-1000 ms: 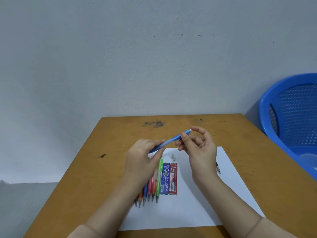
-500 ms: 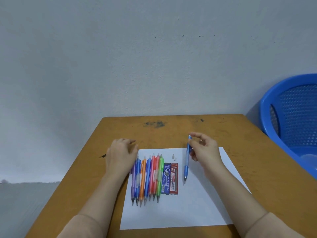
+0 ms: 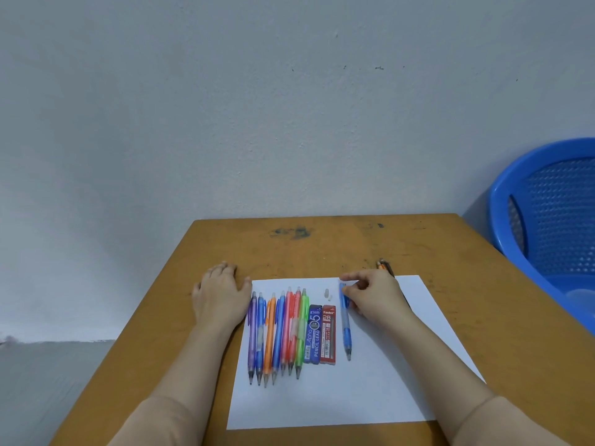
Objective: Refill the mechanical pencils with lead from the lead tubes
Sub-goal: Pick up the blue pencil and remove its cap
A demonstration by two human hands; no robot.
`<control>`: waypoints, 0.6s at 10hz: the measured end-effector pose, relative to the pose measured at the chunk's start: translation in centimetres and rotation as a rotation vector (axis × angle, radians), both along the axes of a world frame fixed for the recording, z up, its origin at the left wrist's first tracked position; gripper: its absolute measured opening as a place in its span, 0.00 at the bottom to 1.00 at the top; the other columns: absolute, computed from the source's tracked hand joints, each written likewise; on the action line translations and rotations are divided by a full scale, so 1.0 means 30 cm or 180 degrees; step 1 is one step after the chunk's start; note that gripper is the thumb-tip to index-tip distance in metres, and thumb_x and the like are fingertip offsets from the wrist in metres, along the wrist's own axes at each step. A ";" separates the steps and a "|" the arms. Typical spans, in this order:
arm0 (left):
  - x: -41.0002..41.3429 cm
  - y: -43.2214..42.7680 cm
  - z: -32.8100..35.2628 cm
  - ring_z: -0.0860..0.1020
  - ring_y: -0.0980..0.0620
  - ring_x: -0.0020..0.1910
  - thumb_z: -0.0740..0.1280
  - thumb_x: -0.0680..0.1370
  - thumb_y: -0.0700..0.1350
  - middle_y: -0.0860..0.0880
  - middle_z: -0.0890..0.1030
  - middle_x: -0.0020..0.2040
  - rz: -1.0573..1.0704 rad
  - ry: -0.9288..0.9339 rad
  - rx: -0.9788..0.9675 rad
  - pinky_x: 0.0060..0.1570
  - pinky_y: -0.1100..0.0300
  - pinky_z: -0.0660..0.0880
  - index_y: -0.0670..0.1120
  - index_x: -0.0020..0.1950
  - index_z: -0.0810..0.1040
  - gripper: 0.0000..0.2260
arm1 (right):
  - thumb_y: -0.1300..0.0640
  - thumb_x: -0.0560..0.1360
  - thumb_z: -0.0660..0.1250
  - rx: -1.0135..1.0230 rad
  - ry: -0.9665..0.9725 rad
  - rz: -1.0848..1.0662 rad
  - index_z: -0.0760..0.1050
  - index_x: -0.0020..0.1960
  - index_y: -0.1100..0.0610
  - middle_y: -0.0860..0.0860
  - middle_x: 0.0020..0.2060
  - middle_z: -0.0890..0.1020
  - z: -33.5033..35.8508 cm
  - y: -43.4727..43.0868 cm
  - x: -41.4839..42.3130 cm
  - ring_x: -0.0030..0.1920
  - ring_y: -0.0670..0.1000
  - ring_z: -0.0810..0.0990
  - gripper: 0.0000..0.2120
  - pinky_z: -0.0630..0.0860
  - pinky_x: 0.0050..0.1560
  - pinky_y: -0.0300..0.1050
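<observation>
Blue pencil in right grip beside red "Faster 2B" tube; left grip flat.

My bench is scuffed, matt wood; the paper sheet is smooth and matt; the pencils are glossy translucent plastic; the basket is perforated plastic.

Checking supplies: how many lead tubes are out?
2: blue tube and red tube side by side on the paper, right of the pencil row. The right hand may hide more.
</observation>
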State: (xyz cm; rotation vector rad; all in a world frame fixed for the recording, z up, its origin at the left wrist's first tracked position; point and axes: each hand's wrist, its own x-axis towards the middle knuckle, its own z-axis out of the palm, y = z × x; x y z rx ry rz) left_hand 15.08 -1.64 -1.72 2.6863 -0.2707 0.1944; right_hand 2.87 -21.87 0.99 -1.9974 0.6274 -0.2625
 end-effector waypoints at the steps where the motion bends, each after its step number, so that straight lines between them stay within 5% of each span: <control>1: 0.001 0.000 -0.001 0.59 0.49 0.74 0.58 0.80 0.57 0.49 0.64 0.74 -0.0023 -0.0005 0.0052 0.71 0.48 0.56 0.48 0.74 0.64 0.24 | 0.58 0.79 0.63 -0.0043 0.0063 0.0051 0.78 0.58 0.56 0.47 0.35 0.78 -0.003 0.001 0.000 0.33 0.42 0.75 0.10 0.66 0.22 0.29; 6: -0.007 -0.003 0.008 0.59 0.49 0.74 0.58 0.80 0.57 0.49 0.64 0.74 -0.0047 0.0007 0.0124 0.71 0.49 0.56 0.48 0.74 0.64 0.24 | 0.59 0.78 0.64 -0.0141 -0.0005 0.0231 0.77 0.57 0.54 0.47 0.36 0.78 0.001 0.002 -0.005 0.36 0.42 0.76 0.09 0.68 0.25 0.29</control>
